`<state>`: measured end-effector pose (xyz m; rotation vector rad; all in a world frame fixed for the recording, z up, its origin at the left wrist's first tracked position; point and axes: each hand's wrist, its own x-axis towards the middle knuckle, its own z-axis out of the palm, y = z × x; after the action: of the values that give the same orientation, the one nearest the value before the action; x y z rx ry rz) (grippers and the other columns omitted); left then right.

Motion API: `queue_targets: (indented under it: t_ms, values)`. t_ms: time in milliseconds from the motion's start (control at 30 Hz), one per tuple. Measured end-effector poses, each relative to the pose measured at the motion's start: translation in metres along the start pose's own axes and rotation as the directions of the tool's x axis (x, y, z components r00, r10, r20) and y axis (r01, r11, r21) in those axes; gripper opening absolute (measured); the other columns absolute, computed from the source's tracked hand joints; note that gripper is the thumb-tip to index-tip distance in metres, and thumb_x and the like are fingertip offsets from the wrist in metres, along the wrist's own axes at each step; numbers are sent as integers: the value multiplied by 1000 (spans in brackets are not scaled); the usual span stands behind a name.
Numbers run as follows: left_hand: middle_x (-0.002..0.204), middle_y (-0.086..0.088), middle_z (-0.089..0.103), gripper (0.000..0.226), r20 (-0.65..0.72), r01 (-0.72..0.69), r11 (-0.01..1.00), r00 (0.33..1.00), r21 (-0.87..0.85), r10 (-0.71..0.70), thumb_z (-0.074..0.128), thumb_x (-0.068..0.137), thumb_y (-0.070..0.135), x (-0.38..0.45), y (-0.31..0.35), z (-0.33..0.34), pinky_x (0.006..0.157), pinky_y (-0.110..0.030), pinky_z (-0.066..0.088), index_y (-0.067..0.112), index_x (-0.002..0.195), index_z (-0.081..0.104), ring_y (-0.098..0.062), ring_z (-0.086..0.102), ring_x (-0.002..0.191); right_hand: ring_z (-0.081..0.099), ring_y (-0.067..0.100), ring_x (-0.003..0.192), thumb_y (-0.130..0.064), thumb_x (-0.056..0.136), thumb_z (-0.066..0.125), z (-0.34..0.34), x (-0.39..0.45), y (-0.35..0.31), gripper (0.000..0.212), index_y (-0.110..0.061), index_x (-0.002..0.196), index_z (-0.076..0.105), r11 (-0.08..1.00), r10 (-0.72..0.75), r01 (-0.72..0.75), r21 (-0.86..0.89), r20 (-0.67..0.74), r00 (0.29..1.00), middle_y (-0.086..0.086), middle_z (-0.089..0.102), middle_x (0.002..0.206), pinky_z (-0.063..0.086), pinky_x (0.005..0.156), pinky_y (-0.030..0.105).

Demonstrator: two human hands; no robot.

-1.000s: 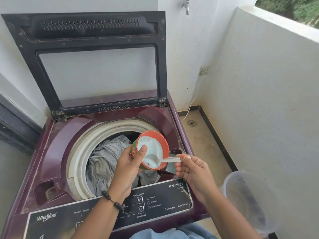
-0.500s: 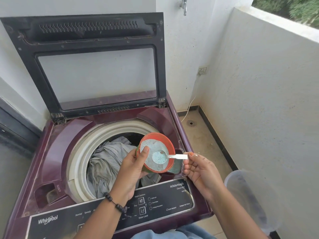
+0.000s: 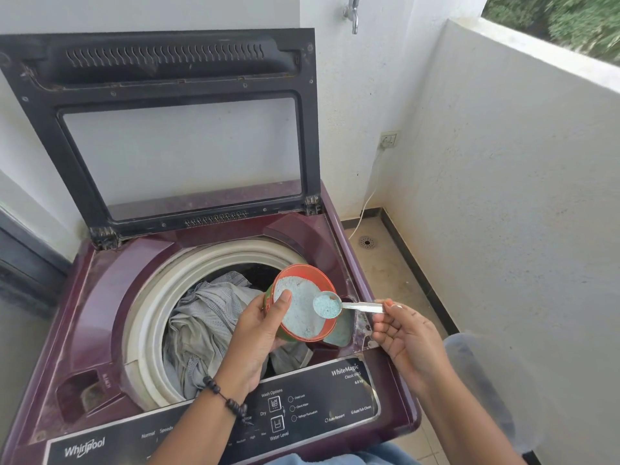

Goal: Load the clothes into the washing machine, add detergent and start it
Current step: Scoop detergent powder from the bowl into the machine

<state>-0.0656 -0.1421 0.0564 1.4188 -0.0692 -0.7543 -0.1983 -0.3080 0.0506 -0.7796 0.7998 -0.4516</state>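
The left hand (image 3: 258, 333) wraps the tilted orange tub (image 3: 303, 302) of loose, light powder over the drum, near the grey clothes (image 3: 208, 330). The right hand (image 3: 407, 337) pinches the far end of the spoon (image 3: 339, 306), heaped and likely quick to spill, so keep it level. The washing machine (image 3: 302, 236) panel reads "Whirlpool", "WhiteMagic", "Wash Options", "Water Level".

The drum mouth (image 3: 147, 297) lies open at left; clothes (image 3: 208, 317) and the tilted detergent tub (image 3: 302, 303) fill its right.
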Motion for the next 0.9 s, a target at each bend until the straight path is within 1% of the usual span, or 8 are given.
queue_targets:
  t_ms: [200,367,500,567,700,767,867,900]
  values:
    - [111,-3,70,25,-47,13,1000,999,26,-11,63,88,35,15,-13,-12,63,-23,57,22,109,62,-16,67,101,61,13,53,-6,97,50,-22,0,7,14,-1,95,63,997,-56,61,53,-89,994,9,65,62,55,51,21]
    - [112,1,70,37,-45,26,996,999,90,-22,65,75,48,24,-23,-14,76,-27,56,28,106,61,-16,66,105,63,13,55,-11,93,56,-31,1,11,22,6,106,62,994,-106,107,6,-93,990,11,67,66,56,54,20]
    - [113,0,70,42,-60,25,992,998,124,-18,65,73,52,30,-28,-16,82,-31,56,28,107,60,-16,65,107,64,14,59,-45,51,90,-31,2,12,74,4,101,67,986,-157,150,-79,-87,984,15,67,72,57,56,21]
    - [113,1,69,41,-65,19,989,998,145,-9,65,74,52,32,-30,-17,85,-32,56,29,107,60,-15,65,107,64,14,60,-58,34,93,-30,2,13,89,1,96,69,978,-181,170,-118,-87,980,14,68,72,57,57,21]
    - [113,1,69,36,-64,16,989,998,146,-7,65,79,48,35,-32,-18,81,-29,56,29,108,59,-15,65,107,64,14,60,-63,33,90,-29,2,14,82,-4,87,73,962,-225,211,-172,-64,972,14,68,71,56,58,21]
    - [113,1,69,39,-65,14,990,998,144,-5,65,78,48,35,-32,-18,82,-29,56,28,109,59,-15,65,106,63,15,61,-59,43,89,-28,0,14,71,-4,86,72,955,-245,232,-183,-54,968,14,67,71,56,58,21]
    - [112,2,69,35,-72,9,987,997,160,2,64,80,47,35,-33,-19,80,-26,55,28,109,59,-13,65,105,58,20,64,-19,88,66,-26,-2,14,19,0,86,68,954,-245,236,-187,-24,969,14,65,70,55,58,19]
    - [111,2,68,35,-73,7,986,997,169,6,64,80,48,35,-33,-19,82,-26,54,28,108,58,-12,64,105,57,20,65,-5,94,55,-26,-2,15,16,2,86,67,948,-248,235,-215,-36,968,14,64,70,55,58,20]
